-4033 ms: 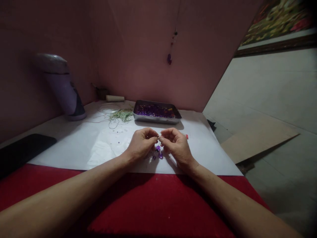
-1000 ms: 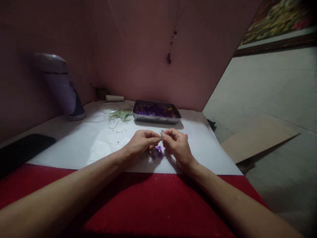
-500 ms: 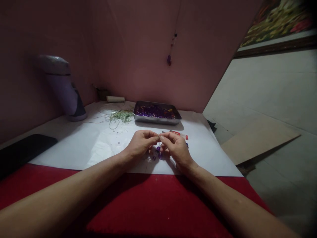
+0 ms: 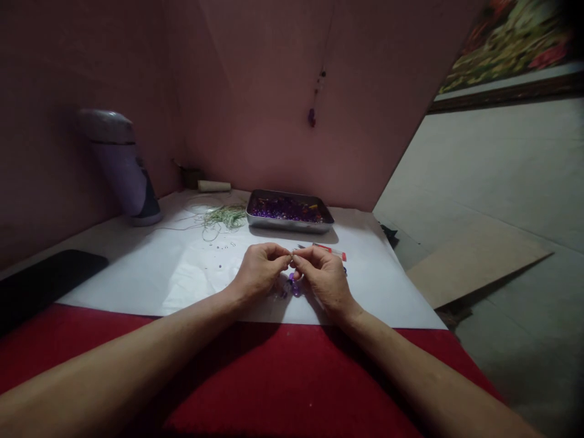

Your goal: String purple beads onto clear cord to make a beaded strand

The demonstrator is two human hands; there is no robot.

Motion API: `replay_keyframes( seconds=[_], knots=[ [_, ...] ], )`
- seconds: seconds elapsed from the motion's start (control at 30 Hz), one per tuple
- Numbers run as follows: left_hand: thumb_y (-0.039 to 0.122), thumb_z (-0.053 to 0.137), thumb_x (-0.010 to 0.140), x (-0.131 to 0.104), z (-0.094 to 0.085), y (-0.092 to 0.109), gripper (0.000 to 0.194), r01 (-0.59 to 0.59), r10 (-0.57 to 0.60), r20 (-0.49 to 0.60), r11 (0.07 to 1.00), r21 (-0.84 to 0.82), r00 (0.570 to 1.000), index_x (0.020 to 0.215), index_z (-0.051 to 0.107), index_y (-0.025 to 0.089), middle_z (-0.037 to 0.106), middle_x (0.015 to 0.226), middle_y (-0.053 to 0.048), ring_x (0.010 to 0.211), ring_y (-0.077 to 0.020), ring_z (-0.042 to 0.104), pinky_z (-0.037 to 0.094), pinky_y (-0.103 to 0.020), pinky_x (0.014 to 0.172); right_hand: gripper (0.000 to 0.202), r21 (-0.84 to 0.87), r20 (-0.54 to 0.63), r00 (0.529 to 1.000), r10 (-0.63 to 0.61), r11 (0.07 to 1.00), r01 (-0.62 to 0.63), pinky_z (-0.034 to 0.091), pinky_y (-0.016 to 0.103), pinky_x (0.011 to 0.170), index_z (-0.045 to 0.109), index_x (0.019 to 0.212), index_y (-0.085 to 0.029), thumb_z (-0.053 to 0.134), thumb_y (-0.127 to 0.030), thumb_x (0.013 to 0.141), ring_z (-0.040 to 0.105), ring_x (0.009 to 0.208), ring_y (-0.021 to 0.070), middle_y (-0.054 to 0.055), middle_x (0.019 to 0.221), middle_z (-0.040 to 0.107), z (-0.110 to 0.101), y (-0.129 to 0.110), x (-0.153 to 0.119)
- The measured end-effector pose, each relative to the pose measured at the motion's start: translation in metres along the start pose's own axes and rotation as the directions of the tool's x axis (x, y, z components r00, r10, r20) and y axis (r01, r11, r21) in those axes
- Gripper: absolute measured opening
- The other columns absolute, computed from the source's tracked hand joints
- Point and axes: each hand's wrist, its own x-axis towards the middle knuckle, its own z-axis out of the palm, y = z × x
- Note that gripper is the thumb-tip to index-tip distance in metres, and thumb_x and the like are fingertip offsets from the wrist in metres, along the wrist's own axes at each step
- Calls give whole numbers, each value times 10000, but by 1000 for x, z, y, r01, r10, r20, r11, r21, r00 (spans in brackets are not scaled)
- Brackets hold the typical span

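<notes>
My left hand (image 4: 260, 267) and my right hand (image 4: 326, 277) meet fingertip to fingertip above the white sheet. Each is closed in a pinch of thumb and forefinger on a fine beaded thread, mostly hidden by the fingers. Purple beads (image 4: 294, 286) hang or lie just beneath the fingertips; whether they touch the sheet I cannot tell. Beside them, clear and dark beads (image 4: 283, 292) are partly covered by my left hand. Behind my right hand lies a small tool with red ends (image 4: 335, 252), partly hidden.
A metal tray (image 4: 292, 226) of purple beads stands at the back of the white sheet (image 4: 374, 292). Left of it lie tangled green threads (image 4: 225, 216) and a pale roll (image 4: 214, 186). Small loose beads (image 4: 221, 246) are scattered nearby. A purple bottle (image 4: 121, 170) and a black flat object (image 4: 55, 277) are leftward.
The whole view has shifted slightly downward in the picture. My hands keep their pinch, with the fingertips close together, and the purple beads below them have moved a little.
</notes>
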Motion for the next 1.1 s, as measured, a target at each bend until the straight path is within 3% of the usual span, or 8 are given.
replay_keyframes(
  seconds=[0.13,0.37,0.57,0.8,1.1],
  knots=[
    [214,632,696,0,0,1,102,11,-11,-29,1000,14,1000,669,602,120,564,543,21,303,-72,478,348,-179,282,137,-23,4,1000,-6,1000,6,433,219,431,617,748,-148,650,-277,720,534,488,94,-6,622,597,0,-1,0],
    [234,621,699,1,0,-1,102,-28,28,5,999,25,1000,691,597,135,575,579,22,325,-72,482,358,-185,300,200,49,8,995,96,994,-96,347,194,382,579,717,-143,676,-314,685,472,408,72,-28,519,564,0,-7,-1],
    [223,608,705,0,-1,1,119,-126,125,23,987,98,992,761,638,122,635,704,-33,535,-101,561,445,-203,467,154,37,-28,994,105,994,-104,338,191,380,565,705,-149,644,-281,699,472,419,69,-17,556,576,2,-10,-1],
    [243,581,716,0,-4,7,131,-189,199,-22,955,227,980,718,652,133,625,682,-20,630,-118,539,432,-231,596,134,-45,13,999,45,998,-44,376,214,424,564,678,-158,625,-271,716,477,435,80,-25,535,555,0,-4,-1],
    [224,555,713,2,-5,0,116,-231,237,14,929,290,971,703,642,148,623,690,-14,642,-126,536,419,-235,608,109,-190,32,999,-33,981,38,396,238,468,575,698,-164,593,-262,743,487,471,100,-26,532,546,-1,3,-1]
  ],
)
